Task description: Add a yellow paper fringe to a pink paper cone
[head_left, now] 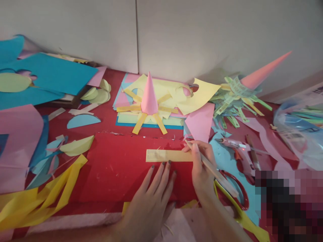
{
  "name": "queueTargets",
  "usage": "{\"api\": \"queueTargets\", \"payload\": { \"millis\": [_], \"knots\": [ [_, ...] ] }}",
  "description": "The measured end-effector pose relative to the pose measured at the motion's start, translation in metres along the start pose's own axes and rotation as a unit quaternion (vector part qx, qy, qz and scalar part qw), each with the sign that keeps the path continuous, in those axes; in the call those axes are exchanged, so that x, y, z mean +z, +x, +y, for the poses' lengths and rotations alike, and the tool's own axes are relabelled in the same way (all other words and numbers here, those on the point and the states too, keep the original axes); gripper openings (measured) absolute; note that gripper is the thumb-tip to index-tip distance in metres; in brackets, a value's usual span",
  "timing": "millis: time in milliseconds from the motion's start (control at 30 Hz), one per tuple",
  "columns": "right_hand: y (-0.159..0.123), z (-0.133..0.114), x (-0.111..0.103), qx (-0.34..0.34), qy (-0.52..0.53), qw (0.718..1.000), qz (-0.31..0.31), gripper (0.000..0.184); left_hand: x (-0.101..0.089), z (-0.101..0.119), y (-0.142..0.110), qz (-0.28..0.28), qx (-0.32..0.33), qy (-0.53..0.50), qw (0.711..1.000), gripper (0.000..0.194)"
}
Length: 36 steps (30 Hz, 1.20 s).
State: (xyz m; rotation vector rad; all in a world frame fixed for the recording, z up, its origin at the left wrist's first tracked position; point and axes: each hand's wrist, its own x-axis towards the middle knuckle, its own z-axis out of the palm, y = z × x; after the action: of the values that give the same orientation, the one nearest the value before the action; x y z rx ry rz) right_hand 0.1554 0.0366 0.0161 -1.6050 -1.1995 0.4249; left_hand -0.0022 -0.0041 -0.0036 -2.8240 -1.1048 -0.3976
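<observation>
A yellow strip (174, 155) lies flat on the red surface (113, 171) before us, just beyond our left hand (151, 198) and reaching to our right hand (203, 168). Our left palm faces down, fingers spread, gripping nothing, fingertips at the strip's near edge; our right fingers close around a slim pencil-like tool (219, 178).

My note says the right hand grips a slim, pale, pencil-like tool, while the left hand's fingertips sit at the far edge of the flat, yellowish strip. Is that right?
Wrong edge: the head view shows the left hand with fingertips at the near edge of the flat, yellowish strip. The right hand does grip the pencil-like tool.
</observation>
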Motion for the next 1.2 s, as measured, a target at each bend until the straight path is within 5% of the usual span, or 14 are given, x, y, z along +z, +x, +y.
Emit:
{"api": "queueTargets", "payload": {
  "millis": [933,1200],
  "knots": [
    [0.002,0.001,0.002,0.030,-0.002,0.996,-0.087,0.014,0.000,-0.001,0.000,-0.020,-0.014,-0.008,1.000,0.056],
    [-0.008,-0.003,-0.002,-0.016,-0.016,0.999,-0.041,0.011,-0.003,-0.001,0.002,-0.020,-0.014,0.003,1.000,0.055]
  ]
}}
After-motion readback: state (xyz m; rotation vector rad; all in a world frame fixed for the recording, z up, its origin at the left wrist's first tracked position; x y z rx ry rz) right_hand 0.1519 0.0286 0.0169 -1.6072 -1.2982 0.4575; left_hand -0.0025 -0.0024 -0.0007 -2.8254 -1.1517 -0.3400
